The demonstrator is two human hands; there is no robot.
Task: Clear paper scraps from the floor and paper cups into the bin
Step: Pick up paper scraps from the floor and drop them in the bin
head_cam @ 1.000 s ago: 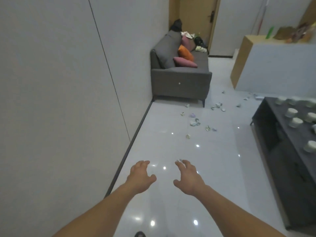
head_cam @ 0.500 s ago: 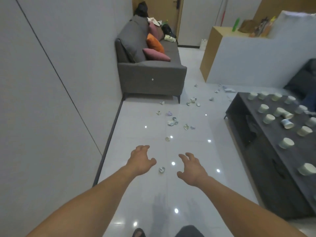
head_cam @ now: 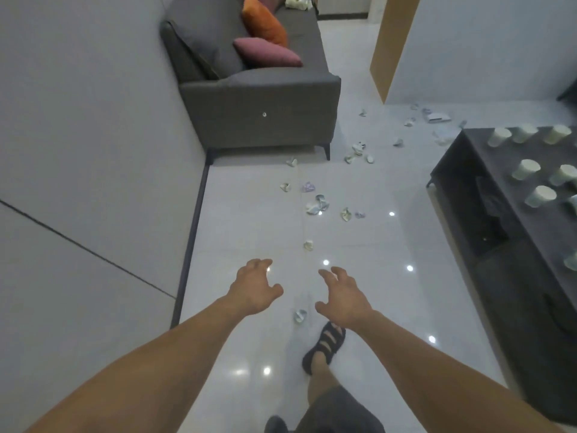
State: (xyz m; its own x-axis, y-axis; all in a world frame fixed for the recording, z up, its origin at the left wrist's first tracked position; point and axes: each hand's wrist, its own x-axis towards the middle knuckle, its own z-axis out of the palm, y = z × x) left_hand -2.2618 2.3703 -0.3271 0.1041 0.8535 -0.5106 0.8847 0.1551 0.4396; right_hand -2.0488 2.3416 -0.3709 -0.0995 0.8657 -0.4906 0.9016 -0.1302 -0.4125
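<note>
1. We're closing in since the last frame: nearest paper scrap (head_cam: 300, 315) now lying on the floor between our hands.
2. Left hand (head_cam: 254, 287) hovering, fingers spread, empty.
3. Right hand (head_cam: 343, 296) likewise; we're judging a crouch and light pinch best, scraps likely skidding on glossy tile.
4. Paper cups (head_cam: 529, 169) sitting on dark table (head_cam: 502, 157), right; bin not showing.

This is looking like a home living room; a grey sofa (head_cam: 259, 104) is standing along the pale wall, carrying an orange cushion (head_cam: 265, 25) and a pink cushion (head_cam: 265, 53); a glossy white tiled floor (head_cam: 249, 220) is reflecting ceiling lights; a low dark cabinet (head_cam: 480, 157) is running along the right side, bearing paper cups (head_cam: 530, 169); paper scraps (head_cam: 317, 206) are lying scattered across the tiles near the sofa.
</note>
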